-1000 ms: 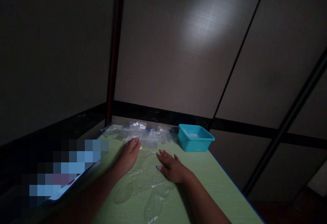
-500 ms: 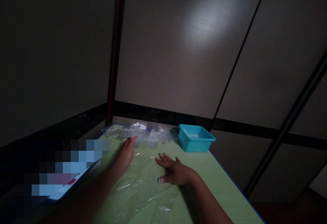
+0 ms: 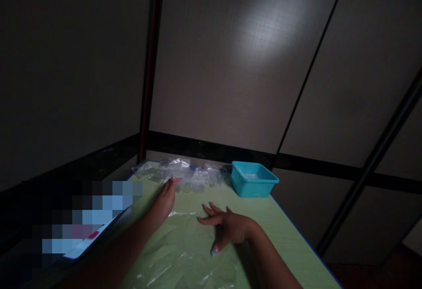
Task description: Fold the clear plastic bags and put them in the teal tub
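Note:
A clear, wrinkled plastic bag (image 3: 184, 247) lies flat on the light green table (image 3: 280, 232). Over its upper right part is my right hand (image 3: 232, 226), fingers spread and thumb bent down toward the plastic; whether it presses on the bag I cannot tell. My left hand (image 3: 166, 201) is beyond the bag's left far corner, seen from the side, with thumb and index finger stretched out and the other fingers mostly hidden. Just past its fingertips, a crumpled heap of clear plastic bags (image 3: 196, 178) lies along the far edge. No held item shows in either hand.
A turquoise plastic basin (image 3: 252, 188) stands at the table's far right corner. On the left is a tilted bright screen-like panel (image 3: 81, 247), largely blurred out. Dark panelled walls (image 3: 214, 78) rise behind the table and to its left.
The flat bag's far edge has come nearer to me. My right thumb has moved down and back, while my left hand has shifted only slightly right.

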Demonstrator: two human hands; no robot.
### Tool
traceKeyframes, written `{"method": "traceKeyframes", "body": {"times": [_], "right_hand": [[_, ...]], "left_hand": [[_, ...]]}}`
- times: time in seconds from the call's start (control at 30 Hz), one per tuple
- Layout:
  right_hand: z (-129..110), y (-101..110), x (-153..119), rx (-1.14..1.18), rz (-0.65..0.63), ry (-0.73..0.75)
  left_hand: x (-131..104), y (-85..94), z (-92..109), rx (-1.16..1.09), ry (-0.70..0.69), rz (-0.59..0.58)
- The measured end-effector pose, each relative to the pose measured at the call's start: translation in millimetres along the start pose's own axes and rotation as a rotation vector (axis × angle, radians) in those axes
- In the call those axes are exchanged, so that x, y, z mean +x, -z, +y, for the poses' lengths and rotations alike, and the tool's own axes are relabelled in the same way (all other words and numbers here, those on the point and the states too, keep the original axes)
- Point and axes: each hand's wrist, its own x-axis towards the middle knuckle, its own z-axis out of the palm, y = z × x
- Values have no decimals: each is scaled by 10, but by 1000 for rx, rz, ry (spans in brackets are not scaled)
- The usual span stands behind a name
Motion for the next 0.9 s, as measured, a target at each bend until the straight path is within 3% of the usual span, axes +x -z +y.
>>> {"method": "traceKeyframes", "body": {"times": [0.23, 0.37, 0.47, 0.57, 0.67, 0.77, 0.9], "right_hand": [[44, 0, 17, -54, 135, -215], [-4, -38, 42, -67, 309, -262], [-17, -85, 75, -126, 390, -282], [-21, -131, 120, -187, 345, -222], [-59, -182, 201, -252, 311, -155], [-130, -253, 307, -298, 290, -160], [-216, -357, 387, -316, 349, -142]], "left_hand": [[7, -12, 40, -2, -10, 31], [-43, -15, 123, 109, -152, 10], [-136, -44, 148, 145, -260, -140], [-280, -95, 149, 159, -313, -400], [-423, -150, 162, 205, -347, -569], [-517, -189, 199, 229, -351, -652], [-566, -205, 230, 333, -375, -662]]}}
